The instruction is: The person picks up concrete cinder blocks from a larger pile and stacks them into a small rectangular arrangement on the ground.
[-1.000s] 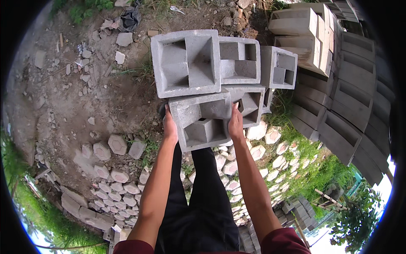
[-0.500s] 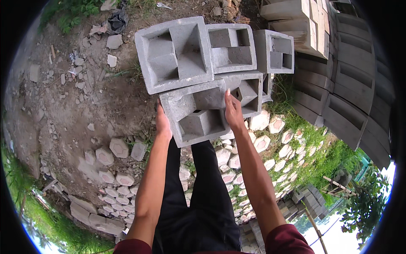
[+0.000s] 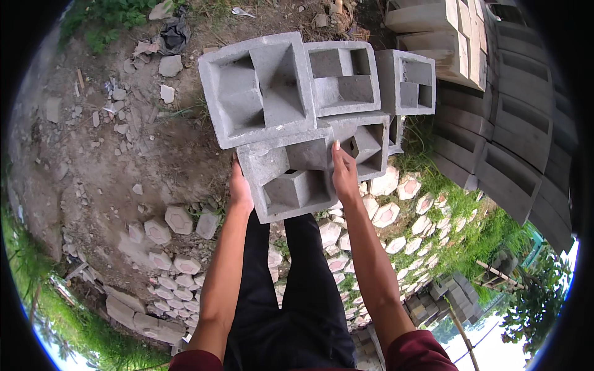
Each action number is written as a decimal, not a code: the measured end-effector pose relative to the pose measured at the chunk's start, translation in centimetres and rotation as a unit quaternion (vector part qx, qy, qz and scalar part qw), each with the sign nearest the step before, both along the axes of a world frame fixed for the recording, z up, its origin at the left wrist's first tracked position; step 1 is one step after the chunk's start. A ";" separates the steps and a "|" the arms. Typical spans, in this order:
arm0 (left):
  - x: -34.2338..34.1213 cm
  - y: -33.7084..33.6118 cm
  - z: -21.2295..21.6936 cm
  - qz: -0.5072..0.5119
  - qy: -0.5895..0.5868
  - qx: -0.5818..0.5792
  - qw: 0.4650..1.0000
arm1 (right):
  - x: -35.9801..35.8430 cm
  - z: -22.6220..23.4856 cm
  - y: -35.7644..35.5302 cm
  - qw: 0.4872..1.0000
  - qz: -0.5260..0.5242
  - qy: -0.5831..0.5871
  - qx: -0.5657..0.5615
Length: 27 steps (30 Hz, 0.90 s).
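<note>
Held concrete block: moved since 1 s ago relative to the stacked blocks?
Cannot tell. The held block sits tucked under the big stacked block at about the same offset throughout; the whole view shifts together.

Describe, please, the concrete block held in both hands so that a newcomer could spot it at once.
Start at the stack of grey hollow blocks in the upper middle of the head view. The held block is at its near edge, above the dark trousers. It alone has a left hand and a right hand on its sides.

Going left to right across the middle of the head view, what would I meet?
Bare dirt ground → left hand → grey hollow concrete block → right hand → pale hexagonal paving stones → stacked grey concrete slabs.
</note>
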<state>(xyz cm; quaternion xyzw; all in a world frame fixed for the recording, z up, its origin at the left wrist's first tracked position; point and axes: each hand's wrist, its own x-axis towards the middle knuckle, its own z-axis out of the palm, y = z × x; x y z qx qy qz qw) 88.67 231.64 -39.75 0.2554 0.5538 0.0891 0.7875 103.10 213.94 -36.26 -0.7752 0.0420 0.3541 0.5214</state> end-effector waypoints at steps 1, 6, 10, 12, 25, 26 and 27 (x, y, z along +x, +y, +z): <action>-0.1 -0.2 -0.1 0.000 -0.001 0.002 1.000 | -0.1 -0.1 0.0 1.000 -0.003 -0.008 0.005; -0.9 -0.1 -0.9 -0.027 -0.048 -0.014 0.998 | -0.2 0.0 0.4 0.999 0.001 -0.042 0.014; -1.1 0.3 -1.7 -0.051 -0.022 -0.016 0.998 | -0.1 -0.2 0.5 0.997 -0.007 -0.067 0.047; -0.7 0.4 -1.5 -0.047 -0.035 -0.015 0.998 | -0.2 -0.2 1.0 0.997 -0.003 -0.061 0.037; -3.1 2.2 12.2 -0.168 -0.016 -0.006 0.986 | -3.6 10.3 -1.0 0.988 -0.099 -0.114 -0.031; -3.7 2.8 14.2 -0.192 -0.022 -0.007 0.981 | -4.8 12.4 -1.2 0.989 -0.114 -0.091 -0.021; -4.1 3.2 16.1 -0.215 -0.029 -0.009 0.976 | -6.1 14.6 -1.6 0.989 -0.126 -0.070 -0.012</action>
